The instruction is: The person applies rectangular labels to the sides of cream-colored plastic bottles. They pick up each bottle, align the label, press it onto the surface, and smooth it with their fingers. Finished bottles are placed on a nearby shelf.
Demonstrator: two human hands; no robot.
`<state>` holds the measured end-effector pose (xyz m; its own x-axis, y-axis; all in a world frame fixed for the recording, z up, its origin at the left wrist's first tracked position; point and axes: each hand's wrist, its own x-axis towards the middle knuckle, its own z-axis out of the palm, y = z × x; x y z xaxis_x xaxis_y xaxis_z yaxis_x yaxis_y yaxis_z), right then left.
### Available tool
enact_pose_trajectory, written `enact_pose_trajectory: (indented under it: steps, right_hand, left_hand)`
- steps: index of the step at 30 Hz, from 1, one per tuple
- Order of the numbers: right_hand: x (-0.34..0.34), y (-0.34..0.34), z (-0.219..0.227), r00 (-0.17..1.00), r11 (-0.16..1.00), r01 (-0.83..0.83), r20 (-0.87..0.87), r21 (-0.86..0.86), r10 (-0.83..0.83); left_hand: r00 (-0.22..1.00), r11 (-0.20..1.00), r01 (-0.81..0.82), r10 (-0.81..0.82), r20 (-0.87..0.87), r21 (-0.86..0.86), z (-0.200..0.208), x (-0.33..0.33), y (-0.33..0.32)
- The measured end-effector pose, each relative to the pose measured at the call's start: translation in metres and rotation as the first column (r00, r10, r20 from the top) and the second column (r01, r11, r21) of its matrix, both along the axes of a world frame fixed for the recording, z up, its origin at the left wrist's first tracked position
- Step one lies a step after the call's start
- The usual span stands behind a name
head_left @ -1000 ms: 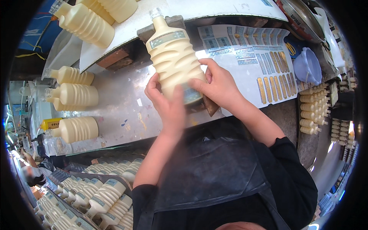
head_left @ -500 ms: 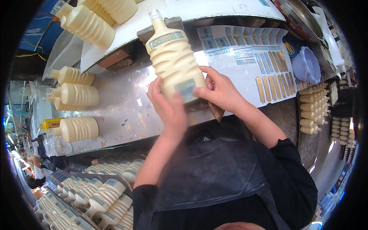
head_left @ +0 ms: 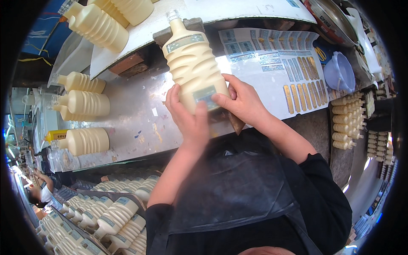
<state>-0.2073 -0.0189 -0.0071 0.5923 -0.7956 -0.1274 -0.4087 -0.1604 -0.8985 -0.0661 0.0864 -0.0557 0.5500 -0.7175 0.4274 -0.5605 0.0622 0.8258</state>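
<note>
A cream bottle [head_left: 193,63] with wavy ridges and a clear neck lies tilted, its upper end over a dark block [head_left: 194,24]. One blue-grey label [head_left: 185,42] crosses its shoulder, and a squarer label [head_left: 205,94] sits near its base. My left hand [head_left: 187,114] is curled round the lower left side, its thumb blurred beside the lower label. On the opposite side, my right hand [head_left: 241,98] grips the bottle, with its thumb on that label's right edge. My fingertips behind the bottle are hidden.
A sheet of blue and gold labels [head_left: 272,85] lies to the right, beside a pale lilac bucket [head_left: 339,72]. Several similar bottles [head_left: 88,141] line the metal table's [head_left: 131,127] left end. Racked bottles [head_left: 117,214] fill the lower left. A person [head_left: 42,189] is at the far left.
My left thumb has shifted slightly at the lower label, and my right thumb has moved a little. The bottle stays almost in place, held by both hands. The person at far left has moved.
</note>
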Motion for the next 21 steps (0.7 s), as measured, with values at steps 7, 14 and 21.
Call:
enact_pose_trajectory:
  steps: [7,14,21]
  right_hand:
    - [-0.002,-0.003,0.005,0.998,0.999,-0.028,-0.058,0.031,0.029]
    - [0.005,-0.010,0.013,0.991,0.999,0.016,-0.130,0.028,-0.013]
    - [0.010,-0.007,0.005,0.992,0.996,0.041,-0.114,-0.073,-0.049]
  left_hand:
    - [0.998,0.999,0.030,-0.032,-0.063,-0.027,-0.003,0.002,0.001]
    - [0.954,0.999,0.037,-0.025,-0.298,0.036,0.023,0.004,-0.013]
    - [0.970,0.999,0.025,-0.014,-0.243,0.043,0.012,0.010,-0.015]
